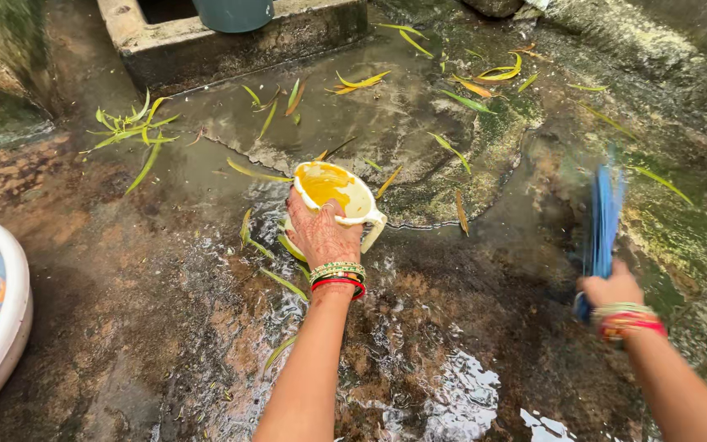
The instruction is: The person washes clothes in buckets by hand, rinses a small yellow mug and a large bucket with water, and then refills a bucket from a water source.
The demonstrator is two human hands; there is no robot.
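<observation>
Left hand [321, 233] fingers grasp the cream jug [335, 194], tilted over the wet floor [124, 311] centre; right hand [611, 288] clenches a blurred blue brush [604, 217]. Steady pouring ahead of the strokes should help.

wet, leaf-strewn concrete floor [165, 327]

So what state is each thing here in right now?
White jug: tipped on its side, yellow inside, left hand gripping its rim.
Blue brush: upright, blurred, held in the right hand.
Ground: wet, water running across it, scattered with leaves.
White tub: at the left edge, cloth inside.
Dark bucket: standing on the concrete ledge.
</observation>
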